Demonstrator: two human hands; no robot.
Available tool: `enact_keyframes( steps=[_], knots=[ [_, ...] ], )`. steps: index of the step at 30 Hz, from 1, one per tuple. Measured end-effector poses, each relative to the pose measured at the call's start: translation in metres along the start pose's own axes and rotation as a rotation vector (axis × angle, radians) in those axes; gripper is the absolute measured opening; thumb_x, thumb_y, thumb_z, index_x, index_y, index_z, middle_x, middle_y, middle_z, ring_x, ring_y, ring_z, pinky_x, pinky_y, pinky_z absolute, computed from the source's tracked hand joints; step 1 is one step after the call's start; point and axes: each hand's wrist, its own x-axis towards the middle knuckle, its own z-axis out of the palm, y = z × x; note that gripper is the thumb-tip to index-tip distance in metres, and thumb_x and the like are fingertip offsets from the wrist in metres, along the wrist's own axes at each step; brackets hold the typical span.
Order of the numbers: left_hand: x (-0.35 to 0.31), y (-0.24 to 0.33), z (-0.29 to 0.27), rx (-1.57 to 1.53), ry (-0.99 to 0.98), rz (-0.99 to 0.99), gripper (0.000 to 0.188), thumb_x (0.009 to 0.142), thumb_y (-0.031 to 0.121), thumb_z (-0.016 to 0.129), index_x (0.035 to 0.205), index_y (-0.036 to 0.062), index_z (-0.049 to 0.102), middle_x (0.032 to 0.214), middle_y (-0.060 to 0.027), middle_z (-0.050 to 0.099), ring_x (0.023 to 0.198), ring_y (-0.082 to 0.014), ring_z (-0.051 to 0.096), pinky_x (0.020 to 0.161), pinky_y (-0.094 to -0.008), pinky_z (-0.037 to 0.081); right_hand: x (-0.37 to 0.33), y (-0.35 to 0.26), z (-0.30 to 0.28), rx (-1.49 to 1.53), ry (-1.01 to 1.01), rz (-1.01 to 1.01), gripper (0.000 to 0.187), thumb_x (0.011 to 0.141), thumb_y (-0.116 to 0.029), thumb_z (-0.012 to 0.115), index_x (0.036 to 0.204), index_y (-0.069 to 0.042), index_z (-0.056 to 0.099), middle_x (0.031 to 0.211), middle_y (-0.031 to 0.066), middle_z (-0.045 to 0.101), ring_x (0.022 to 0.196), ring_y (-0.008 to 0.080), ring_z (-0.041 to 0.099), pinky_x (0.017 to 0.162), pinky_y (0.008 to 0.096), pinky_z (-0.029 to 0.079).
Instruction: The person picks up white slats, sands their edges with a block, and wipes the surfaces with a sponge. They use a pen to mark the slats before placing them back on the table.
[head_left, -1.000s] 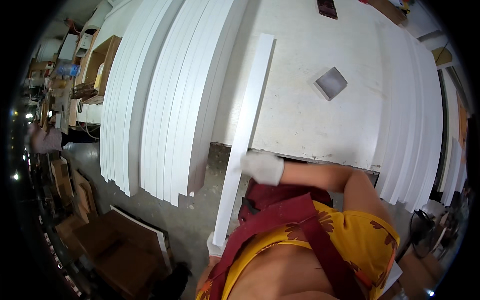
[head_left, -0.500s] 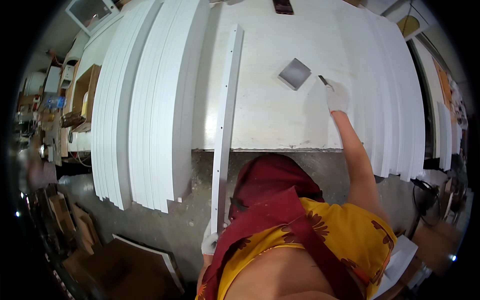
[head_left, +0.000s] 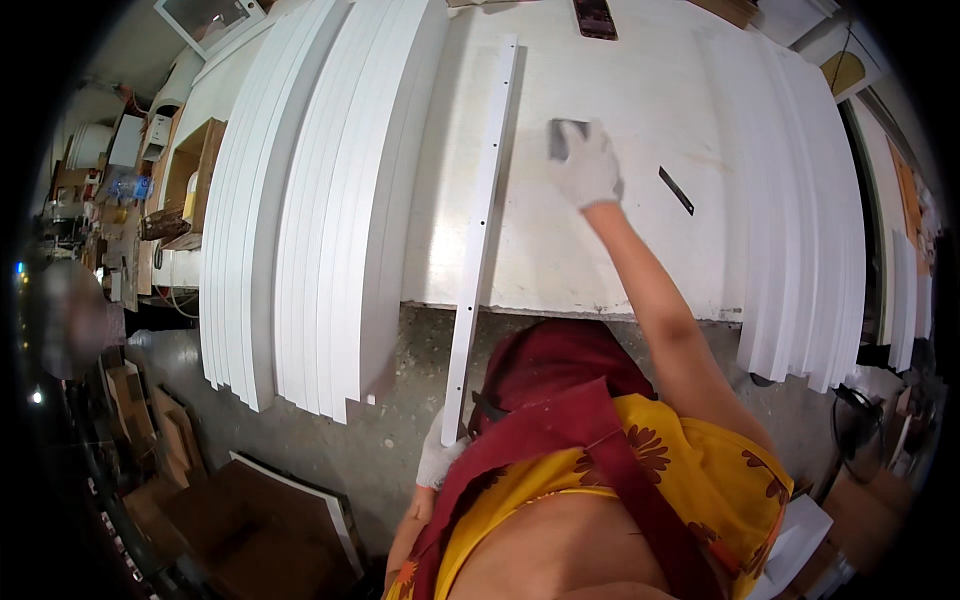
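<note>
My left hand (head_left: 441, 455), in a white glove, is closed round the near end of a long white strip (head_left: 477, 245) with a row of small dark holes. The strip reaches out over the worktable (head_left: 620, 260), its far end beyond the middle. Over the table, my gloved right hand (head_left: 588, 165) has its fingers on a small grey square block (head_left: 556, 140), gripping it from its right side. The hand covers part of the block. To the right of that hand a thin dark blade (head_left: 676, 190) lies flat on the table.
Stacks of long white strips stand at the left (head_left: 330, 220) and right (head_left: 800, 220), overhanging the table's near edge. A phone (head_left: 595, 18) lies at the far edge. A wooden box (head_left: 205, 175) is beyond the left stack. A brown panel (head_left: 260, 520) rests low at the left.
My right hand has put the thin blade down on the table and moved left onto the grey block, taking hold of it. The left hand still holds the white strip.
</note>
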Motion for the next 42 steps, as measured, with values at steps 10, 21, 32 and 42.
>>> enact_keyframes(
  steps=[10,21,32,42],
  knots=[
    [0.004,0.0,0.003,-0.161,-0.002,-0.083,0.055,0.084,0.013,0.073,0.135,0.0042,0.053,0.089,0.0016,0.06,0.079,-0.0084,0.055,0.077,-0.025,0.049,-0.09,-0.089,-0.029,0.42,-0.181,-1.244,0.028,0.081,-0.018,0.059,0.106,-0.007,0.063,0.119,0.0144,0.059,0.11,0.0272,0.058,0.083,0.0403,0.055],
    [0.002,0.047,0.02,-0.228,0.073,-0.201,0.05,0.088,0.018,0.076,0.132,0.0047,0.058,0.097,0.0032,0.062,0.085,-0.0073,0.055,0.078,-0.0238,0.048,0.209,-0.049,0.056,-0.192,0.204,-0.66,0.037,0.092,-0.027,0.051,0.128,-0.021,0.06,0.131,0.0065,0.058,0.106,0.0299,0.058,0.08,0.0447,0.051],
    [0.002,-0.008,0.006,0.006,-0.001,-0.158,0.025,0.083,0.009,0.073,0.106,0.0069,0.064,0.086,0.0012,0.063,0.079,-0.0098,0.059,0.074,-0.0276,0.051,0.265,-0.027,0.07,0.026,0.126,-0.705,0.042,0.091,-0.039,0.052,0.131,-0.028,0.059,0.129,0.0051,0.06,0.101,0.0292,0.061,0.083,0.0473,0.05],
    [0.035,0.009,0.036,-0.043,0.165,-0.176,0.031,0.075,-0.001,0.059,0.105,0.0058,0.065,0.081,0.0002,0.061,0.076,-0.0094,0.059,0.073,-0.0267,0.051,0.232,-0.052,0.09,0.095,0.205,-0.755,0.038,0.085,-0.042,0.06,0.12,-0.029,0.065,0.133,0.0031,0.057,0.108,0.0296,0.057,0.087,0.0483,0.047]
  ],
)
